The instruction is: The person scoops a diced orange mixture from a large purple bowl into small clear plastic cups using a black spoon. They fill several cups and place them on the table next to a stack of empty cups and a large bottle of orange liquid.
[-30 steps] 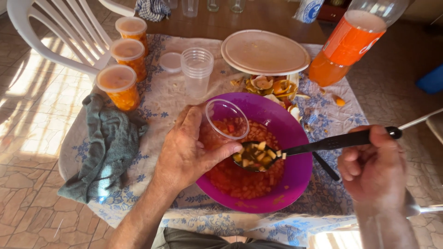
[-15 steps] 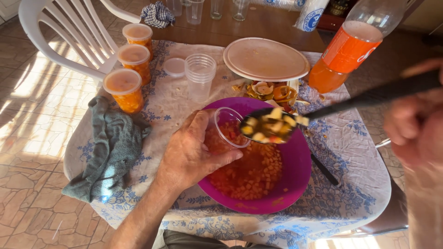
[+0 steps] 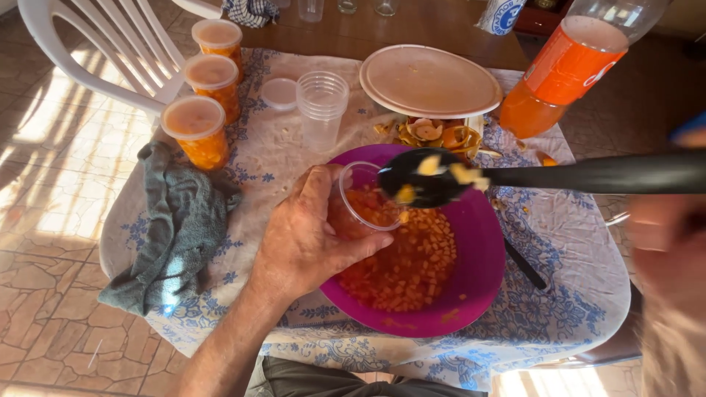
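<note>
Over purple bowl (image 3: 471,294): clear cup (image 3: 368,202), seemingly part-filled, diced fruit.

Warm sunlight slants in from the left, striping the tiled floor (image 3: 51,169) with chair shadows. The right hand (image 3: 673,250), close to the camera, is badly blurred.

You have a clear plastic cup (image 3: 365,200) tilted over the purple bowl (image 3: 471,294), part full of orange fruit pieces. Your black spoon (image 3: 426,180) sits level at its rim, carrying a few pale and yellow chunks. The bowl holds more diced fruit.
</note>
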